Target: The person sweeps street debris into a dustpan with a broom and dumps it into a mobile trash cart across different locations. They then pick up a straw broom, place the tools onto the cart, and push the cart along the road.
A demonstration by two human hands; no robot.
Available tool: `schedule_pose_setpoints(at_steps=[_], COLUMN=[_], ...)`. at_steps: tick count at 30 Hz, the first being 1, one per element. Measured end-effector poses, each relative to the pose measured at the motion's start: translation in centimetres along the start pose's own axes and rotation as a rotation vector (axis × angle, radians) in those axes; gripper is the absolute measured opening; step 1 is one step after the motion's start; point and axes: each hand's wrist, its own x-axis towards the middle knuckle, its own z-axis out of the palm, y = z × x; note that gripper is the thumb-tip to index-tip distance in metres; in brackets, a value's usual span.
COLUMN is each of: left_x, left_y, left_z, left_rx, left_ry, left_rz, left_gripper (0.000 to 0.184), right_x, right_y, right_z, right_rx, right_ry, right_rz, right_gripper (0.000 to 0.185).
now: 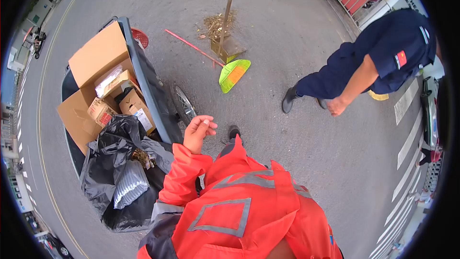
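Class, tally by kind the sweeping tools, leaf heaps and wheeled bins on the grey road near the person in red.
Red-handled broom with green-and-orange bristles: 1
Brown dustpan with upright wooden handle: 1
Heap of dry brown leaves: 1
Blue-grey wheeled bin: 1
Total: 4
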Motion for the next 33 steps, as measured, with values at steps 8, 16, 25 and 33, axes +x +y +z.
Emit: schedule_pose_setpoints(at_steps=[8,16,25,33], left_x=[9.7,16.3,33.1,45.0], left_y=[5.5,6.2,8.9,11.2], left_z=[2.2,-1.4,0.5,1.1], left_rx=[0.047,0.103,0.094,0.203], left_ry=[0.051,0.250,0.348,0.285], left_rz=[0.012,-0.032,-0.141,-0.295], left_gripper=[0.021,0.020,0.020,0.022], right_x=[12.9,32.8,52.2,66.1], right_y=[-17.0,-23.5,-24.8,-40.0], right_z=[-12.6,-14.6,-13.6,-26.9], right_rx=[0.062,0.613,-0.077,0.688], right_ry=[-0.176,-0.323,-0.408,-0.174], right_rz=[0.054,0.331,-0.419,0.241], right_gripper=[0.022,0.024,0.018,0.017])
